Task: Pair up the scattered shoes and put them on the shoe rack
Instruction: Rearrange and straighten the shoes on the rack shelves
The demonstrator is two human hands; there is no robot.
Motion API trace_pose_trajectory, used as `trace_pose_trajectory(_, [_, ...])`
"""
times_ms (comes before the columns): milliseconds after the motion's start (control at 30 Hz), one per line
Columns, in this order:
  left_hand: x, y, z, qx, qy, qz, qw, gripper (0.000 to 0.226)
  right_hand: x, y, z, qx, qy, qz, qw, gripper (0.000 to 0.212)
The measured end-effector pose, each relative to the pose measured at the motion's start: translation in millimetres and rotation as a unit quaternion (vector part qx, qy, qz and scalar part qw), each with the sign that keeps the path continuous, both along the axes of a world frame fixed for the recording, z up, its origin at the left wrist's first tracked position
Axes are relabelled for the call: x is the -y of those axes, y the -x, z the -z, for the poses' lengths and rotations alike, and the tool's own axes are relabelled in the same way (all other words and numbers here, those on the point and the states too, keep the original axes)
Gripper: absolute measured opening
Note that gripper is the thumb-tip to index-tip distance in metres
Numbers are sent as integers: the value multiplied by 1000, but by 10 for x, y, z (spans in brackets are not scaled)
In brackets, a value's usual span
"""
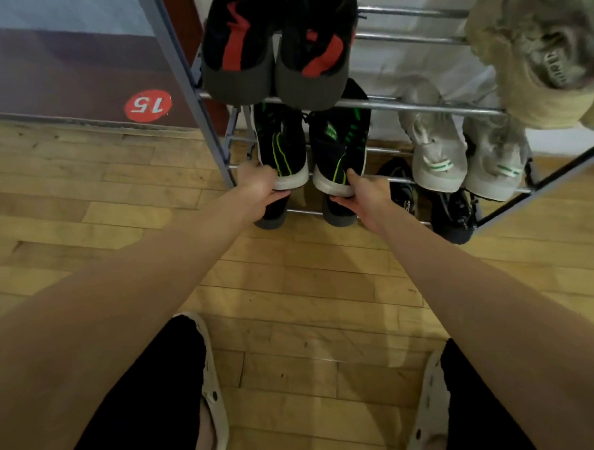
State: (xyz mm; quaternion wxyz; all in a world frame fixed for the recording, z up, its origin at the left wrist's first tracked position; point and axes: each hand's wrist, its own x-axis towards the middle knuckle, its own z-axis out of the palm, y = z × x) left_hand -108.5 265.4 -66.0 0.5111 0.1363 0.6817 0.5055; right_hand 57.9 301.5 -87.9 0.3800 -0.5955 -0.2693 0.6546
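- Underfoot I see pale wooden floorboards [291,286]; far left, a dark wall panel carries a red round sticker [148,105] reading 15.
- My left hand [258,192] grips the heel of the left black-and-green sneaker [280,147] on the middle tier of the metal shoe rack [419,105].
- My right hand [364,196] grips the heel of its mate [341,148], just beside it.
- Above them sit black-and-red sneakers [274,45], toes inward.
- Dark shoes [339,211] sit on the lowest tier, partly hidden behind my hands.
- Rightward, grey sneakers with green stripes [462,156] share the middle tier; beige shoes [533,48] sit on top.
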Motion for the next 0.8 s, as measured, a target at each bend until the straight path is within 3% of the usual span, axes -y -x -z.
trace_pose_trajectory(167, [6,177,52,-84,15,-28,996,41,18,154,-48,-10,-48,-4,999,20])
trace_pose_trajectory(367, [-65,512,135,-150,14,-16,988,36,-48,374,-50,10,-73,-39,997,12])
trace_pose_trajectory(567, [-184,441,178,-110,13,-51,993,37,-74,531,63,57,-63,-21,996,28])
trace_pose_trajectory(800, [-145,443,234,-57,-3,-76,996,38,-98,510,39,41,-38,-5,998,45])
